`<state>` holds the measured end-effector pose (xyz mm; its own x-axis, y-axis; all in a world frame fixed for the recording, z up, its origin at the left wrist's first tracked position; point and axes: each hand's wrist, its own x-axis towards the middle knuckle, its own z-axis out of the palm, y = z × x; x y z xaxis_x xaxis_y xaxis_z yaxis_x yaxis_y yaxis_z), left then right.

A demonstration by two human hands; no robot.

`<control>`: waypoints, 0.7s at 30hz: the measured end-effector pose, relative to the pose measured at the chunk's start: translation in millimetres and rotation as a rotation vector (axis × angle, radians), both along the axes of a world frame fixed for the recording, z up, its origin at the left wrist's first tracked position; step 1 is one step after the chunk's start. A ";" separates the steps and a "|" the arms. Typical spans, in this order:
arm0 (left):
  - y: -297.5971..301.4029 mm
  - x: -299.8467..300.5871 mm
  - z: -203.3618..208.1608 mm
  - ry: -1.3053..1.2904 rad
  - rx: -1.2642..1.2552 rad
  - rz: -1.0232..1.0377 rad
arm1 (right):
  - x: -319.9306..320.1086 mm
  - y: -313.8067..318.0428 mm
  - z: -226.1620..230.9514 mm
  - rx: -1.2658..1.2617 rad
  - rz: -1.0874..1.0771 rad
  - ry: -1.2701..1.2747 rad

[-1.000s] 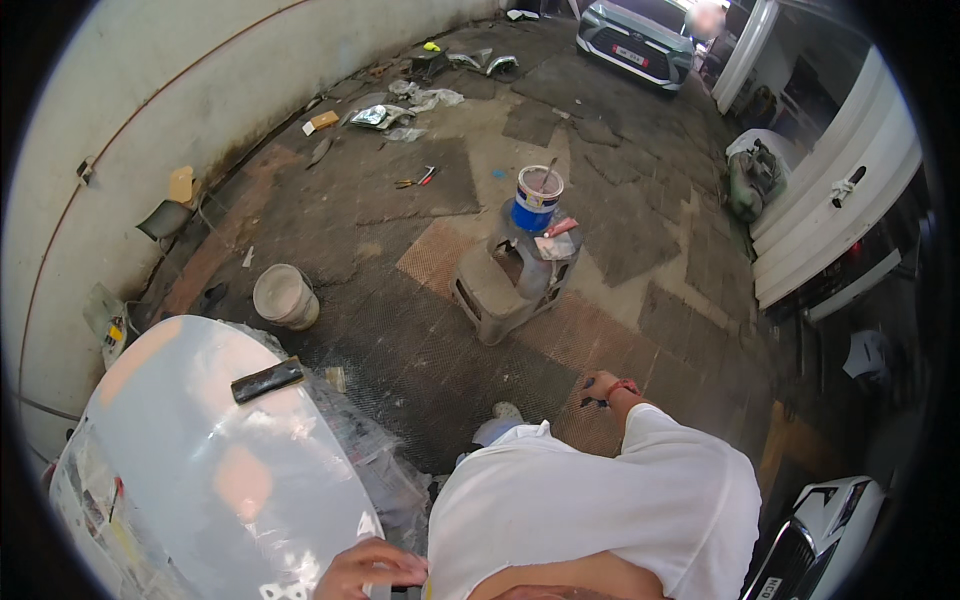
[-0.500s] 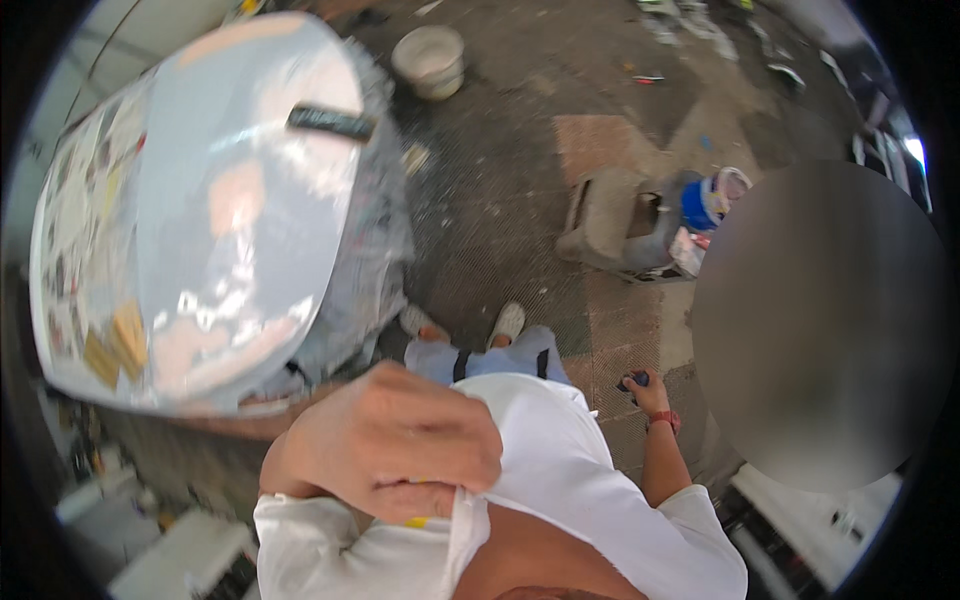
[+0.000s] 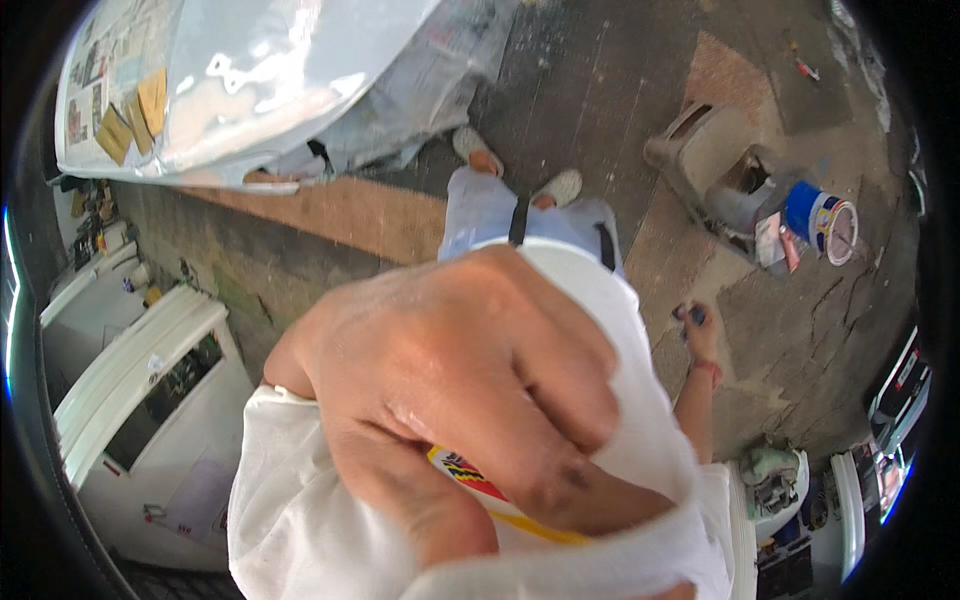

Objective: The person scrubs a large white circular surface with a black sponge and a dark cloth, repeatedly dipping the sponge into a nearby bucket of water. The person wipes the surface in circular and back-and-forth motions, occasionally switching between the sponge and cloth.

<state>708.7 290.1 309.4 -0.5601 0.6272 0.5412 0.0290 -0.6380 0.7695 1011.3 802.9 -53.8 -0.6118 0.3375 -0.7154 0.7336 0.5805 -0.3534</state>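
T-shirt collar (image 3: 575,563) gripped in our left hand's (image 3: 465,370) curled fingers; ahead-right of it, our right hand (image 3: 703,338) encloses a dark object (image 3: 697,315). We should pull gently.

A white shirt (image 3: 300,490) tops pale-blue trousers (image 3: 478,210) with dark straps (image 3: 519,220) and light shoes (image 3: 561,187), a red wristband (image 3: 709,372) toward four o'clock.

Dark floor (image 3: 570,90), grey stool (image 3: 708,165) on it, blue can (image 3: 812,214), pale packet (image 3: 768,240) on top
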 end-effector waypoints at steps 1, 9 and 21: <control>6.0 7.8 1.0 -0.018 0.039 0.030 | -33.5 -14.7 15.7 -0.064 -0.013 0.019; 21.0 13.6 5.7 -0.255 0.396 -0.093 | -95.6 -36.8 51.6 0.091 0.098 0.053; -49.6 -20.4 18.1 -0.001 0.233 0.036 | -61.7 -64.2 34.0 0.163 0.188 -0.068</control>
